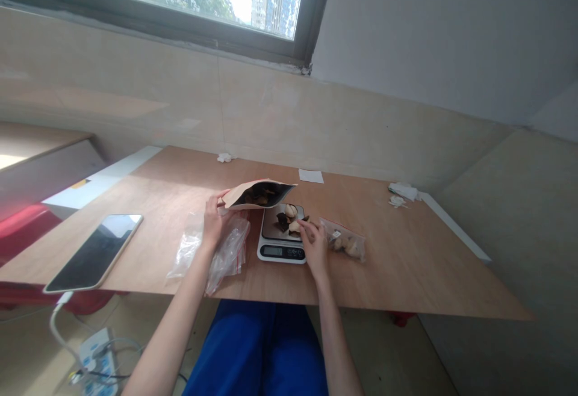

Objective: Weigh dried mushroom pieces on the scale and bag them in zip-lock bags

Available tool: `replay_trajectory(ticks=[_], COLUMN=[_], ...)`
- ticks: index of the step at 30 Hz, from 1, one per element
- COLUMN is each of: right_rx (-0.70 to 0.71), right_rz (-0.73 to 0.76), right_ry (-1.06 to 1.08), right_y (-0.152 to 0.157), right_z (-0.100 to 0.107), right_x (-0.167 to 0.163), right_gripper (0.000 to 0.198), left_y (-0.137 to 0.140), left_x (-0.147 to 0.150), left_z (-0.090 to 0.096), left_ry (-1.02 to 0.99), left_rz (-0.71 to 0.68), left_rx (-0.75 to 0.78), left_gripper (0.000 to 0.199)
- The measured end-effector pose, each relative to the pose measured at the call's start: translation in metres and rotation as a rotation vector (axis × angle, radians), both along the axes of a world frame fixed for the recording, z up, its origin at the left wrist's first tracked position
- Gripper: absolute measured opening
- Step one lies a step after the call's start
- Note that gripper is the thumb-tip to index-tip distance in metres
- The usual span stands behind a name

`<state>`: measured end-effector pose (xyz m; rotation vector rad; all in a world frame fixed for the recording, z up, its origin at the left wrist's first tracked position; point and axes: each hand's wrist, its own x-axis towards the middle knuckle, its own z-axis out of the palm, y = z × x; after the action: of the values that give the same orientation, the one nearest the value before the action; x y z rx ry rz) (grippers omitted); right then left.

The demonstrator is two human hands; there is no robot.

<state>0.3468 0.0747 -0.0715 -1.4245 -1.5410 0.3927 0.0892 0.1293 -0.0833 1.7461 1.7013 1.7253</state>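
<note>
My left hand [214, 218] is closed on the left end of a tan paper pouch [239, 197], tilted with its dark mouth gaping and some brown dried pieces inside. Below the pouch stands a small digital scale [271, 253] with a display at its front. On its plate lie several dried pieces, pale ones [290, 210] and a dark one [282, 221]. My right hand [315, 242] is over the plate's right side, its fingers pinched at a pale dried piece [295, 226]. Right of that hand lies a clear zip bag [345, 244] with pale pieces inside.
Clear plastic bags [228, 251] lie left of the scale. A phone [94, 253] with a white cable [56, 318] rests on the wooden table [406, 263] at left. White paper [311, 176] and crumpled tissues [397, 201] are near the wall. A power strip [99, 360] is on the floor.
</note>
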Motion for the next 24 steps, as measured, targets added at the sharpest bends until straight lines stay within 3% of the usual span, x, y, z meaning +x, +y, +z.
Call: replay_trajectory(ticks=[7, 12, 16, 19, 24], right_rx=[0.000, 0.117, 0.175, 0.197, 0.195], right_rz=[0.105, -0.040, -0.065, 0.043, 0.403], right_ry=[-0.034, -0.029, 0.030, 0.077, -0.028], right_y=[0.004, 0.009, 0.010, 0.004, -0.002], right_z=[0.006, 0.021, 0.048, 0.075, 0.117], right_x=[-0.005, -0.009, -0.009, -0.014, -0.033], right_gripper=[0.025, 0.028, 0.028, 0.027, 0.028], left_y=[0.001, 0.000, 0.000, 0.001, 0.002], left_x=[-0.001, -0.001, -0.001, -0.001, -0.001], left_z=[-0.002, -0.002, -0.001, -0.002, -0.004], left_ry=[0.004, 0.002, -0.004, -0.016, -0.017], left_rz=[-0.012, -0.020, -0.019, -0.029, -0.057], left_rx=[0.015, 0.012, 0.005, 0.006, 0.024], left_gripper=[0.036, 0.035, 0.036, 0.037, 0.042])
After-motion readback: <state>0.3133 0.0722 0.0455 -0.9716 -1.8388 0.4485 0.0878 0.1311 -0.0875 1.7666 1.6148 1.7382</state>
